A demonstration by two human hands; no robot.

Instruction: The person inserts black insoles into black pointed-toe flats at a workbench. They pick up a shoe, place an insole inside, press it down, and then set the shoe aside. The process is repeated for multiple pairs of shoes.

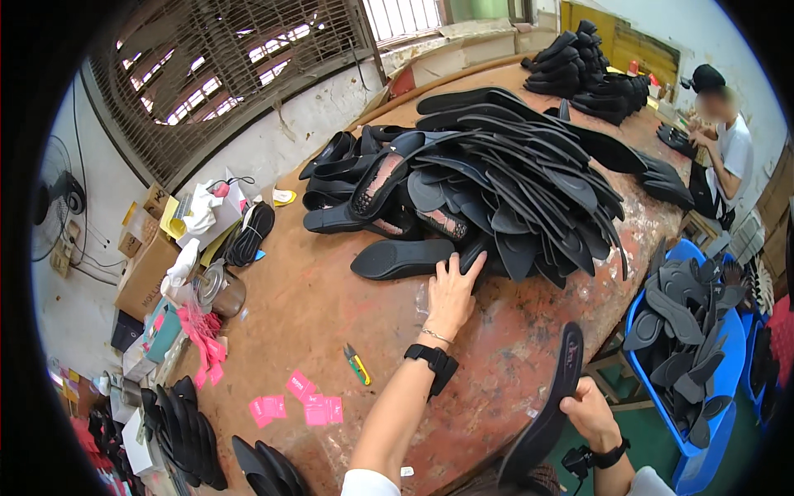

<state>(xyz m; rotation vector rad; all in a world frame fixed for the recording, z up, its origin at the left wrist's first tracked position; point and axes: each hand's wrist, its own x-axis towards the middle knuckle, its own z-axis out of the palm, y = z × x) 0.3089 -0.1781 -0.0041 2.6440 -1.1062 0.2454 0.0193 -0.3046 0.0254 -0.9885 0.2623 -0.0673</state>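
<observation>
Left hand (451,293) | fingers spread, resting on black shoe soles (496,178) heaped on brown worktop (322,306) | right hand (589,411) clenched around one black insole (550,401) at worktop edge | step judged: picking next sole; needs clean single-piece grasp

black sole (542,417) (upright), heaped black soles (504,178)

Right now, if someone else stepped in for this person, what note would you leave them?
Left hand: reaching into the big pile of black soles on the brown worktable, fingers on a sole at its near edge.
Right hand: gripping one black insole upright at the table's front edge.
Blue bin at right holds more soles.
Done: one piece picked. Left: most of the pile.
</observation>
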